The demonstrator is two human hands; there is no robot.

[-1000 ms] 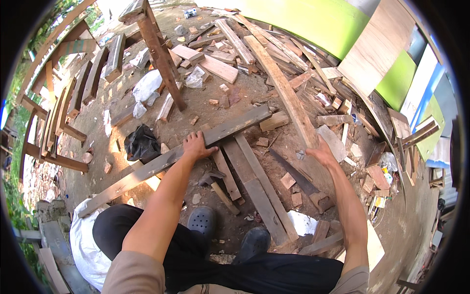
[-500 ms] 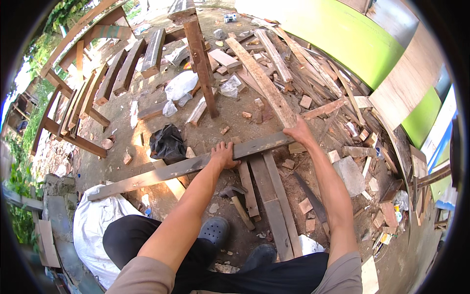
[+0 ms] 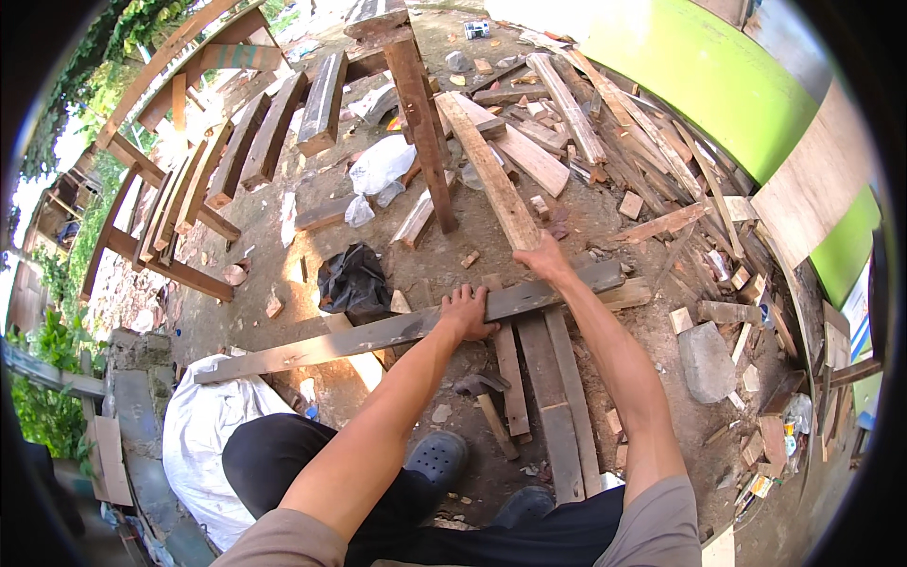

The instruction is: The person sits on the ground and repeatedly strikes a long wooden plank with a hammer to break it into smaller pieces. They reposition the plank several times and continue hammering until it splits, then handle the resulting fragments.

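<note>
Our left hand curls over a dark beam, best held steady; our right hand clasps a pale plank.

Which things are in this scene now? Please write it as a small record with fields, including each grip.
left grip: on top of the weathered plank; whether it closes around it is unclear
right grip: closed on the near end of the light plank
left end of weathered plank: over the white sack
beyond weathered plank: black plastic bag
by the feet: hammer on the ground
upper right: bright green panel
</note>
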